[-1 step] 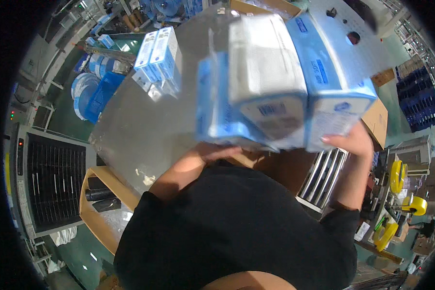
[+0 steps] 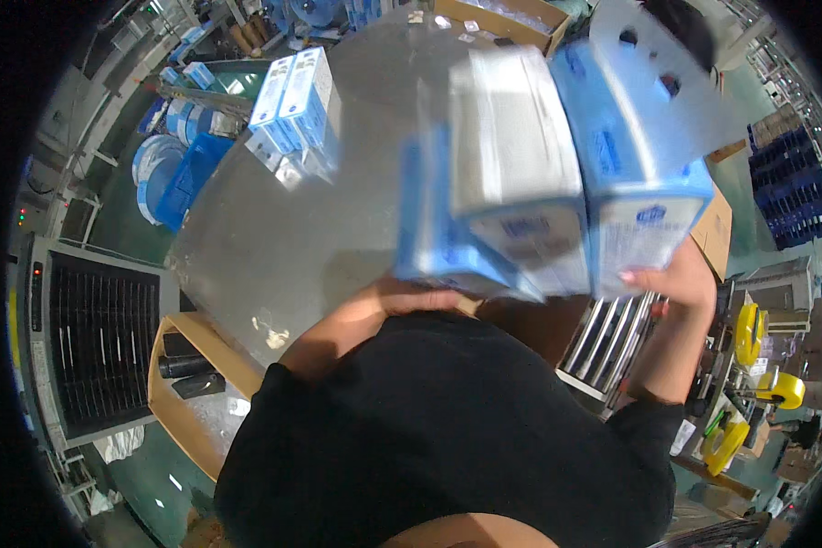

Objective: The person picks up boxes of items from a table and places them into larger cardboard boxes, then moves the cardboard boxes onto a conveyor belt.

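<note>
A group of blue-and-white cartons, somewhat blurred, is held up between my two hands above the right part of the grey table. The left carton point(image 2: 425, 215) is blue, the middle carton point(image 2: 516, 128) turns a white side up, and the right carton point(image 2: 648, 233) shows a printed white end. My left hand point(image 2: 420, 297) supports the group from below at its near left corner, fingers partly hidden. Around the near right edge my right hand point(image 2: 680, 279) grips, thumb on the printed end. A pale panel with holes point(image 2: 676, 91) sticks out beyond the right carton.
Two blue-and-white cartons point(image 2: 292, 100) stand together on the grey table point(image 2: 274, 228). An open cardboard box point(image 2: 502, 23) lies at the far edge. Metal rollers point(image 2: 612, 333) are beside my right forearm. Another open box point(image 2: 187, 402) sits at lower left, a blue crate point(image 2: 192, 183) beyond the table.
The held cartons have shifted slightly to the right and nearer to me. Both my hands have moved with them, still holding on.
</note>
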Demonstrator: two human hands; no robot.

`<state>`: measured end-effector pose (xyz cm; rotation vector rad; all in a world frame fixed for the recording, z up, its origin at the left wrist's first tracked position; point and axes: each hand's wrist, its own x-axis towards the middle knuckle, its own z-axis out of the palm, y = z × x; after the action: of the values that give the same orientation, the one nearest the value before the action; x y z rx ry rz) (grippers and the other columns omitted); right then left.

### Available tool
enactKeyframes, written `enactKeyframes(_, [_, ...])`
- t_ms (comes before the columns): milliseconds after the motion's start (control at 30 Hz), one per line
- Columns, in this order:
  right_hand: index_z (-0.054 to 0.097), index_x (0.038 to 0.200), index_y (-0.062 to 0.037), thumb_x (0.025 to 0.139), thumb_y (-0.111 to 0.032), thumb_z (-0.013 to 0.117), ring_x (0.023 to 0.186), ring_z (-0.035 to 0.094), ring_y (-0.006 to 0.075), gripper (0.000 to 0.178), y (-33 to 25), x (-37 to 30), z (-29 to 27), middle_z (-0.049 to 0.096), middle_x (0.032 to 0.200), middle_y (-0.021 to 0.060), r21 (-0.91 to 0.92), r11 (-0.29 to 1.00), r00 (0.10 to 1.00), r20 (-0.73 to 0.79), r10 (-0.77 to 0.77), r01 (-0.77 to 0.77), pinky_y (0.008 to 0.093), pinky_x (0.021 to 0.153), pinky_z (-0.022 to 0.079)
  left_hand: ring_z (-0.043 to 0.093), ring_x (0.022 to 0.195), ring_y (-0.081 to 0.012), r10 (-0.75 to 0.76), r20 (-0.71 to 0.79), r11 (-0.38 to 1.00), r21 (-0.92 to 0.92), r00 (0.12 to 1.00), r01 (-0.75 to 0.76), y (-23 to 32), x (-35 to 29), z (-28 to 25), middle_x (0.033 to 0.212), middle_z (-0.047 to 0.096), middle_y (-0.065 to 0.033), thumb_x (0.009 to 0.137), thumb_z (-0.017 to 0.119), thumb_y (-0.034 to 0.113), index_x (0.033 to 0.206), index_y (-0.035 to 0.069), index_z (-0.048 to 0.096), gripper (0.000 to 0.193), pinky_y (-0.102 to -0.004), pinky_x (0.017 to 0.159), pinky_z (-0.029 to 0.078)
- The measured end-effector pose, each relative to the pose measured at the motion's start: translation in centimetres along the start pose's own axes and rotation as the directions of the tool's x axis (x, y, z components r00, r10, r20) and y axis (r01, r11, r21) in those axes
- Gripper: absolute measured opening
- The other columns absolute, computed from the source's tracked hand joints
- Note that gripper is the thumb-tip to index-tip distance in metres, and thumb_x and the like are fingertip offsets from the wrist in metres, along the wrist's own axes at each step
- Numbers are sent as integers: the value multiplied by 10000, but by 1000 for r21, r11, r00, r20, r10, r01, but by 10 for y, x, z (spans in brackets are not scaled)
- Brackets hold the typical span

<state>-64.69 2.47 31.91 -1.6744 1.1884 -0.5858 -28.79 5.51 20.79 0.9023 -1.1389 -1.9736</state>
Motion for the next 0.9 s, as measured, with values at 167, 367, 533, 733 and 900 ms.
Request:
enactKeyframes(167, [170, 1499, -62, 820, -466, 679, 1428, 209, 311, 939, 148, 0, 26, 217, 1535, 207, -362, 930, 950, 263, 165, -61, 381, 1152, 193, 469, 1250, -228, 138, -216, 856, 517, 967, -7, -80, 21, -95, 1372, 492, -133, 790, 734, 111, 1380, 31, 429, 669, -367, 1062, 344])
enactKeyframes(367, [463, 1338, -44, 885, -437, 541, 1156, 557, 345, 605, 377, 104, 134, 567, 1245, 243, -472, 682, 718, 136, 683, -559, 441, 926, 444, 566, 1083, -191, 102, -595, 903, 392, 797, 177, -155, 7, -122, 1216, 591, -112, 922, 611, 269, 1267, 30, 549, 425, -317, 910, 464])
enactKeyframes(533, [290, 1450, -181, 829, -502, 574, 1387, 252, 326, 755, 424, 68, 205, 260, 1516, 110, -744, 499, 872, -232, 430, -444, 693, 1012, 245, 604, 952, -158, 507, -857, 851, 515, 97, 105, -207, -154, -202, 1057, 656, -87, 933, 585, 249, 1119, 19, 631, 299, -304, 847, 482])
enactKeyframes(733, [207, 1500, -142, 836, -689, 462, 1412, 204, 340, 898, 506, 104, 242, 160, 1562, 147, -73, 762, 740, 196, 643, -643, 585, 1114, 149, 629, 948, -396, 309, -818, 552, -262, -486, 792, -245, -344, -260, 1048, 656, -218, 933, 529, 238, 1061, -12, 633, 300, -425, 805, 498])
enactKeyframes(900, [179, 1506, -257, 740, -883, 287, 1290, 354, 405, 995, 294, 151, 287, 179, 1562, 46, 785, 161, 762, 497, 415, -599, 559, 1047, 259, 634, 987, -368, -248, -906, 232, -399, -343, 887, -347, -367, -244, 1075, 660, -199, 860, 612, 258, 1069, 8, 646, 328, -435, 846, 503])
